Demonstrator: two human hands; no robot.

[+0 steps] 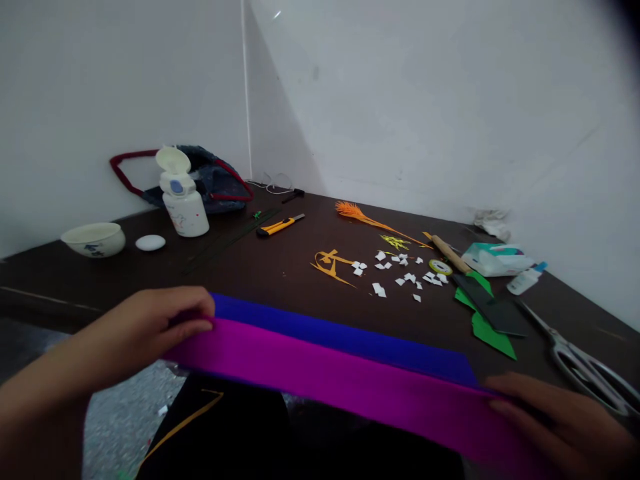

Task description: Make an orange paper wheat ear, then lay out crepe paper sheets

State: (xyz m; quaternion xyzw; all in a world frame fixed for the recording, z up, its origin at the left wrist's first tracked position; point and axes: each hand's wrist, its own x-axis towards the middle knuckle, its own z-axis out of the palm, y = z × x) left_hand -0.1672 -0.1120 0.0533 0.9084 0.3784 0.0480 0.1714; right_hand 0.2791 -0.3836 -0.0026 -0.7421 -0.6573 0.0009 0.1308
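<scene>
Both hands hold a long folded sheet of crepe paper stretched across the near edge of the dark table [280, 273]. A magenta sheet [345, 383] lies nearest me and a blue sheet [350, 337] shows just behind it. My left hand [150, 327] pinches the left end with thumb on top. At the right end, my right hand [555, 420] grips the magenta edge with fingers curled.
On the table lie scissors [585, 370], green paper [487, 327], a dark strip [493, 303], white paper scraps [405, 273], tape roll [441, 267], orange paper shapes [333, 263], yellow utility knife [277, 227], white bottle [183, 200], bowl [95, 239], tissue pack [495, 259], bag [210, 177].
</scene>
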